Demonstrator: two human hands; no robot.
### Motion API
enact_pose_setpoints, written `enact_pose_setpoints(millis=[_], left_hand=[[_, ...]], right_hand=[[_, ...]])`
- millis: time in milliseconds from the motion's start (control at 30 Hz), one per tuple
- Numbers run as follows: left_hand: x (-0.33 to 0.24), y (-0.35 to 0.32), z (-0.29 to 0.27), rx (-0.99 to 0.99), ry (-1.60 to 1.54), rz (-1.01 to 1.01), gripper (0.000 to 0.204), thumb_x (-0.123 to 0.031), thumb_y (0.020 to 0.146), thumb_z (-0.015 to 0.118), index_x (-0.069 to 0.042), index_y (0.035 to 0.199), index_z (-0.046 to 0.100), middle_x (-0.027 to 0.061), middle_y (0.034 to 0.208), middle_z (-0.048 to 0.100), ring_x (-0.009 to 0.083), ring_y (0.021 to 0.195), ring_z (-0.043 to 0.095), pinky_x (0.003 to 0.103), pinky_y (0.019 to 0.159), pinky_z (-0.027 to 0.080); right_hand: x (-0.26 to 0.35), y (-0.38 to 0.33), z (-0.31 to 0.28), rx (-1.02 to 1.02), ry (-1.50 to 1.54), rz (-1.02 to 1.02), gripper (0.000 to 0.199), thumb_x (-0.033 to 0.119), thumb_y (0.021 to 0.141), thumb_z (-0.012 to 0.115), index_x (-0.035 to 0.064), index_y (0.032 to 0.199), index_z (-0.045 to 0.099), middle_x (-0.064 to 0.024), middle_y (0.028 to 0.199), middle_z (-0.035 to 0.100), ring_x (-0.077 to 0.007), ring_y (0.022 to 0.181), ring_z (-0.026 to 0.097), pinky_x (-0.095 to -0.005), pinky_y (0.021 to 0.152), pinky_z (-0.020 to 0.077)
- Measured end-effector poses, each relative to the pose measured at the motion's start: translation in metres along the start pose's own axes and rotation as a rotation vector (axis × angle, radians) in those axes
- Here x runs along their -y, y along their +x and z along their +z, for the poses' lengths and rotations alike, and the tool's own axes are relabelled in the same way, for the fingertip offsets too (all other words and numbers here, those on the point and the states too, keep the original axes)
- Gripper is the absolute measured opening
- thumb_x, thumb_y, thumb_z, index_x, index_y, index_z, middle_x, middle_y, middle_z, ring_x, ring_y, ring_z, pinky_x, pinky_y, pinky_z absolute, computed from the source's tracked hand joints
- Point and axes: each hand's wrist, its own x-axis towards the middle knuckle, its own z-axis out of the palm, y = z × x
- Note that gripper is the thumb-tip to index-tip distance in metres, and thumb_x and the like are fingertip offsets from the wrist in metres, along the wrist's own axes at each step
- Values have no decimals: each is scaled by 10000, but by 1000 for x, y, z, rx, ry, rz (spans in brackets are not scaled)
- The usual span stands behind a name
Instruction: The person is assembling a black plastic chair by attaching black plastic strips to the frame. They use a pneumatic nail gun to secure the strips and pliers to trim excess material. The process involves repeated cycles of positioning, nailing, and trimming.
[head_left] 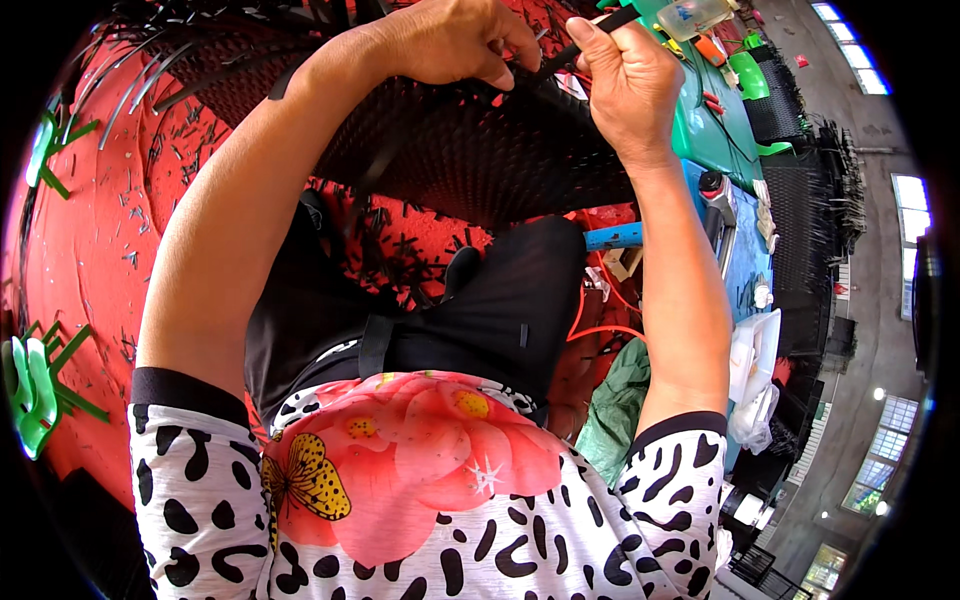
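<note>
A large black woven piece point(470, 150), like a basket or chair panel, rests over my lap with loose black strips sticking out at its far edge. My left hand point(455, 40) presses on its upper edge, fingers curled over the weave. My right hand point(625, 75) is closed around a thin black strip point(585, 40) that runs across to the left hand. Both forearms reach up from the lower edge of the head view.
A red floor point(90, 250) littered with short black strip cuttings lies to my left, with green plastic clips point(35, 385) on it. To the right are a green table point(715, 125) with small tools, a blue tube point(612, 236), orange cord point(600, 325), white bags point(755, 365) and stacked black woven pieces point(805, 210).
</note>
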Motion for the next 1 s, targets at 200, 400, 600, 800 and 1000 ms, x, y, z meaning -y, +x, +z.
enact_pose_setpoints(millis=[200,400,600,800,1000], left_hand=[[-4,-2,-2,-30,167,-2,343,-131,781,678,-35,1109,655,159,1050,685,270,997,655,368,876,498],[-1,-8,9,-135,288,-31,312,-191,734,718,-48,1008,671,134,925,682,308,872,659,397,775,515],[-8,-13,16,-143,351,-73,319,-223,723,709,-78,1006,678,108,951,688,309,888,654,408,779,521],[-12,-23,26,-216,429,-66,306,-277,753,701,-113,1007,656,73,900,677,301,858,653,423,734,516],[-18,-27,27,-190,448,-77,296,-313,764,703,-99,958,640,75,867,658,302,850,646,429,701,514]], right_hand=[[-9,8,1,8,-135,-236,236,117,894,639,9,699,563,-100,621,528,-223,542,509,-351,507,387],[-3,19,4,54,-136,-224,208,165,870,692,-5,777,618,-85,656,547,-221,553,519,-308,513,405],[-22,16,10,56,-198,-132,229,189,881,679,0,773,607,-89,635,534,-231,552,506,-333,528,409],[-22,10,14,74,-211,-2,367,281,881,655,15,678,502,-151,645,509,-370,588,536,-433,529,416],[2,-4,5,-3,-73,-83,333,192,854,686,14,662,481,-130,637,479,-335,566,506,-413,509,398]])
